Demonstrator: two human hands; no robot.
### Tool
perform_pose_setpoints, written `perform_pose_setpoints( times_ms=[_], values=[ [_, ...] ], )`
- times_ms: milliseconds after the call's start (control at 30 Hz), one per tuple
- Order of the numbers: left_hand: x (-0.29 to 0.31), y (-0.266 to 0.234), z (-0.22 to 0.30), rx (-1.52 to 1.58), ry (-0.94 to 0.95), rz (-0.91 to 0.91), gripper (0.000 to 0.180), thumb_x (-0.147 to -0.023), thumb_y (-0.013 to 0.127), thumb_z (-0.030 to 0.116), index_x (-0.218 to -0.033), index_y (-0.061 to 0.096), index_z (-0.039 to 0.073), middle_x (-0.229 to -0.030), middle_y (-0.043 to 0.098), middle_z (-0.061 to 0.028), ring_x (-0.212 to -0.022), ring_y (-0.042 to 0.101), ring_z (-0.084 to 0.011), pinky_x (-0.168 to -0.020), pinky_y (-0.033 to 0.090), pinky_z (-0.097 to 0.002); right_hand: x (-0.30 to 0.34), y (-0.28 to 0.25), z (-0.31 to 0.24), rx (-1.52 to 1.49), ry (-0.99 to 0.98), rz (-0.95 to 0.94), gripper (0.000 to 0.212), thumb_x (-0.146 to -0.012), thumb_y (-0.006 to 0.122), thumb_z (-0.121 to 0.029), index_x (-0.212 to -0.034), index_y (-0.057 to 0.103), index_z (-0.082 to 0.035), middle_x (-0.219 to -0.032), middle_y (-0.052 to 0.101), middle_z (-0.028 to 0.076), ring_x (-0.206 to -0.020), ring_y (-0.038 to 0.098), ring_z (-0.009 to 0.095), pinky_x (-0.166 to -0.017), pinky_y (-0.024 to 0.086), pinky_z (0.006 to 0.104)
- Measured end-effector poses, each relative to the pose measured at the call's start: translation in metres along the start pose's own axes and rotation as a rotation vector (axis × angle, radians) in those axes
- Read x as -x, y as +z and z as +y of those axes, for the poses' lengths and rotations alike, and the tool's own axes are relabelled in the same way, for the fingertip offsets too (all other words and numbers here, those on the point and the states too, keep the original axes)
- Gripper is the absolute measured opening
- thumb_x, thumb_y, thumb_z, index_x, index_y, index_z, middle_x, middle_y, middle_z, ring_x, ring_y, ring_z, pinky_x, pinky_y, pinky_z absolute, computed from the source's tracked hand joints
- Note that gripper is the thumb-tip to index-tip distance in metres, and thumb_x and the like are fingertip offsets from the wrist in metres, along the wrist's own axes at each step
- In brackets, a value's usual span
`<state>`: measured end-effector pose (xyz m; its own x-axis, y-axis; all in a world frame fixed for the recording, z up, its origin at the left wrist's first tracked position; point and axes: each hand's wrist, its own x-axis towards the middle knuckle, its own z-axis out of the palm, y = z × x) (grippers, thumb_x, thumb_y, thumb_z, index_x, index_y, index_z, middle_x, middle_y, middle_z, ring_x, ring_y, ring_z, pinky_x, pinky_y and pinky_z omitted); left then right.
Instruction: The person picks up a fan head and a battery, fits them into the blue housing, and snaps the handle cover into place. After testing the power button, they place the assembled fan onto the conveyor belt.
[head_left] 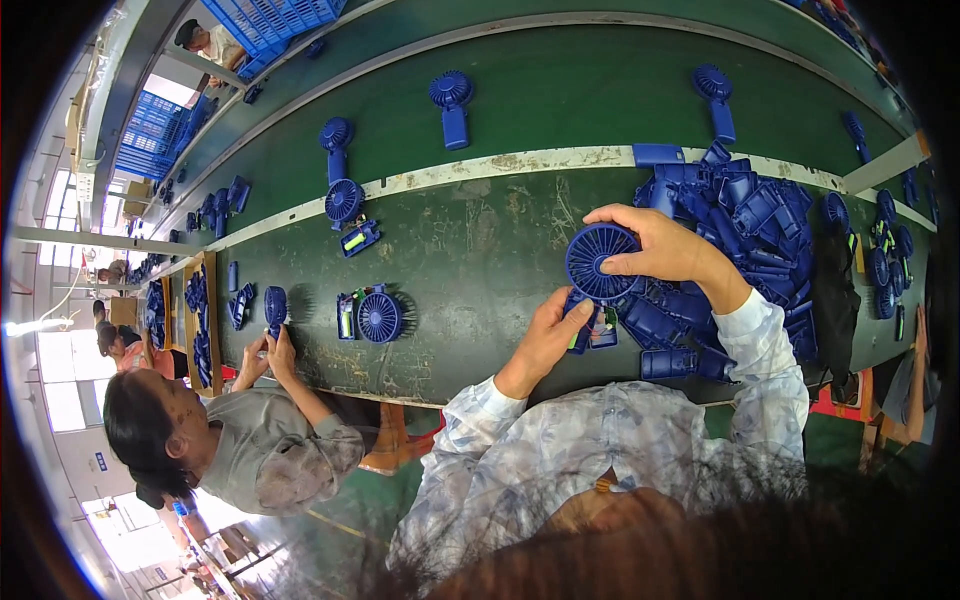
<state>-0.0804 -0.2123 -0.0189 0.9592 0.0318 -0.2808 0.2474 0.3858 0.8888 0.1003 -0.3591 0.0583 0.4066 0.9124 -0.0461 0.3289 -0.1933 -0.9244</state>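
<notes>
Gripping a blue handheld fan [602, 262] near the centre of the frame, the worker here sits close against the near edge of the green surface [480, 250], with both hands in over it. The right hand [655, 245] is curled over the fan's round head, thumb lying on the grille; the left hand [545, 340] is closed on the lower part, its fingers hiding most of the handle.

Open room lies on the left: a bare, scuffed stretch runs from the left hand to an opened blue fan [380, 317] lying left of centre. To the right it's tight, with a heap of blue plastic shells [740, 220] crowding up beside the right forearm. A pale rail [520, 161] bounds the far side, curving across the frame, and beyond it finished-looking fans [452, 100] lie spread along a green belt [580, 90].

The held fan has its grille turned upward, and its long axis runs from the head toward the lower left, slightly tilted. A green circuit board [606, 322] shows just right of the left thumb; I can't tell whether it belongs to that fan. A blue wall sign [101, 461] at lower left is too small to read.
</notes>
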Motion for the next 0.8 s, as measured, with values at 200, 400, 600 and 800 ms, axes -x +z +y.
perform_pose_setpoints(
  times_ms=[200, 400, 600, 800],
  values=[
    [0.0, -0.015, -0.021, -0.159, 0.07, 0.093, 0.029, -0.099, 0.055, 0.028, -0.095, 0.061, 0.001, -0.078, 0.059, 0.0023, -0.069, 0.05, -0.0051, -0.061, 0.043, -0.0229, -0.007, 0.001, 0.005, -0.045, -0.014, -0.05, 0.054, -0.078, 0.076, -0.023, -0.122, 0.054, 0.0, -0.106, 0.066, 0.012, -0.096, 0.064, 0.019, -0.085, 0.05, 0.0306],
    [0.005, -0.019, -0.021, -0.125, 0.076, 0.093, 0.026, -0.099, 0.055, 0.025, -0.092, 0.063, 0.001, -0.077, 0.06, 0.0034, -0.069, 0.05, -0.0042, -0.061, 0.043, -0.0216, -0.02, 0.0, -0.001, -0.109, 0.036, -0.143, 0.053, -0.078, 0.075, -0.017, -0.124, 0.054, 0.0, -0.108, 0.064, 0.008, -0.096, 0.06, 0.013, -0.084, 0.049, 0.027],
    [0.009, -0.02, 0.002, 0.149, -0.133, -0.128, 0.021, -0.097, 0.057, 0.019, -0.095, 0.065, 0.0, -0.086, 0.067, -0.0006, -0.076, 0.059, -0.0051, -0.069, 0.049, -0.0217, -0.037, 0.002, 0.014, -0.028, -0.01, -0.309, 0.057, -0.078, 0.075, -0.026, -0.125, 0.054, 0.0, -0.101, 0.066, 0.009, -0.091, 0.061, 0.016, -0.08, 0.05, 0.0296],
    [0.01, -0.032, 0.002, 0.58, -0.072, -0.017, 0.03, -0.097, 0.055, 0.026, -0.107, 0.06, -0.002, -0.097, 0.068, -0.0149, -0.085, 0.068, -0.0252, -0.08, 0.057, -0.0364, -0.029, 0.028, 0.032, -0.411, 0.142, 0.331, 0.037, -0.092, 0.062, -0.016, -0.125, 0.052, -0.003, -0.087, 0.064, 0.0, -0.073, 0.055, 0.004, -0.061, 0.044, 0.0208]
  ],
)
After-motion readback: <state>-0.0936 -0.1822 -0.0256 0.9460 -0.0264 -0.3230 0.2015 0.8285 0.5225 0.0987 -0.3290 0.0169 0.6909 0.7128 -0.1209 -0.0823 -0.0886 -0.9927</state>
